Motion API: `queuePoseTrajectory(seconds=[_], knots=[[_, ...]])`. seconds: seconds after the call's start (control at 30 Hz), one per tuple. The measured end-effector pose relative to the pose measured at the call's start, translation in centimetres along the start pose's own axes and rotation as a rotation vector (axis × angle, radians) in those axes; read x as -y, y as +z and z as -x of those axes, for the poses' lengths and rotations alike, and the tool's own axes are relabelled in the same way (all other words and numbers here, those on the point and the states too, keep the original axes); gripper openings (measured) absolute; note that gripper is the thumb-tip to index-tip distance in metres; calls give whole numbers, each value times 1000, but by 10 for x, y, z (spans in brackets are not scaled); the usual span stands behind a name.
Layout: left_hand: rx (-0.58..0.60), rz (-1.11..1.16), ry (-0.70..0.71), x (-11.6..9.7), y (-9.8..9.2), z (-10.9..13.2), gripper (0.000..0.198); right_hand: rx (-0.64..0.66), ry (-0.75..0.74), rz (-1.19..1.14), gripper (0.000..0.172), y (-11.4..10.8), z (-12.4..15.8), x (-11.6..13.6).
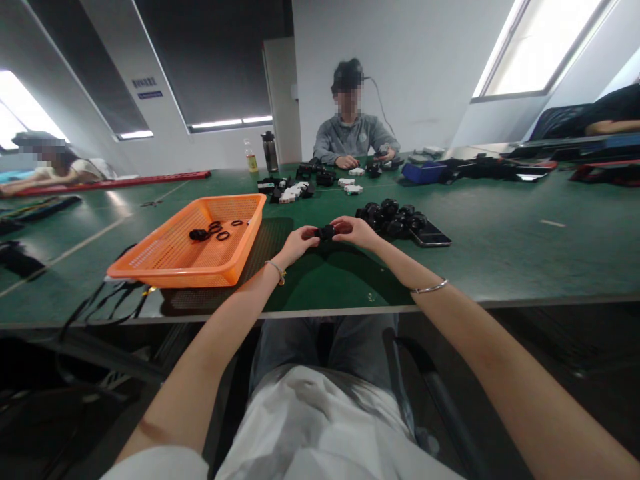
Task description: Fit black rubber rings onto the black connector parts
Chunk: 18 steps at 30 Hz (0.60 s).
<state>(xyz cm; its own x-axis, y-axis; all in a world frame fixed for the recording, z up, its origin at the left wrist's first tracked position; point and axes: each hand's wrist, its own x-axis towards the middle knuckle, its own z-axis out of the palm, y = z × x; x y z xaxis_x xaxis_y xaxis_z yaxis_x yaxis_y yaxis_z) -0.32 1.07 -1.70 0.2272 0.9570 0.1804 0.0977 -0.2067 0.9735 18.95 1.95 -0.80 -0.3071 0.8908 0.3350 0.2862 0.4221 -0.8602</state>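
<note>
Between my two hands a small black round part point(327, 233) is held just above the green table. My left hand point(299, 244) grips its left side with thumb and fingers, and my right hand point(353, 231) pinches it from the right. Its exact kind is too small to make out, and the fingers cover its ends. Right behind my right hand lies a pile of black round parts point(393, 217). To the left stands an orange basket point(220, 277) with several black rings point(223, 236) and one black cylindrical part point(199, 235) inside.
A phone point(433, 235) lies beside the black pile. Farther back are black and white pieces point(290, 192), a blue bin point(423, 173), a bottle point(251, 157) and a dark flask point(269, 151). A person point(356, 137) sits opposite, handling parts. Black straps point(113, 300) hang at the near left edge.
</note>
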Motion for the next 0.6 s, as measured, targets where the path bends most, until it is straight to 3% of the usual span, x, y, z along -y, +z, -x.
queuePoseTrajectory(seconds=[0.3,0.6], knots=[[0,45,-28,-5,2,3,25,-49,61,30,31,2,2,4],[-12,35,-48,-2,2,1,25,9,43,38,45,-1,0,0]])
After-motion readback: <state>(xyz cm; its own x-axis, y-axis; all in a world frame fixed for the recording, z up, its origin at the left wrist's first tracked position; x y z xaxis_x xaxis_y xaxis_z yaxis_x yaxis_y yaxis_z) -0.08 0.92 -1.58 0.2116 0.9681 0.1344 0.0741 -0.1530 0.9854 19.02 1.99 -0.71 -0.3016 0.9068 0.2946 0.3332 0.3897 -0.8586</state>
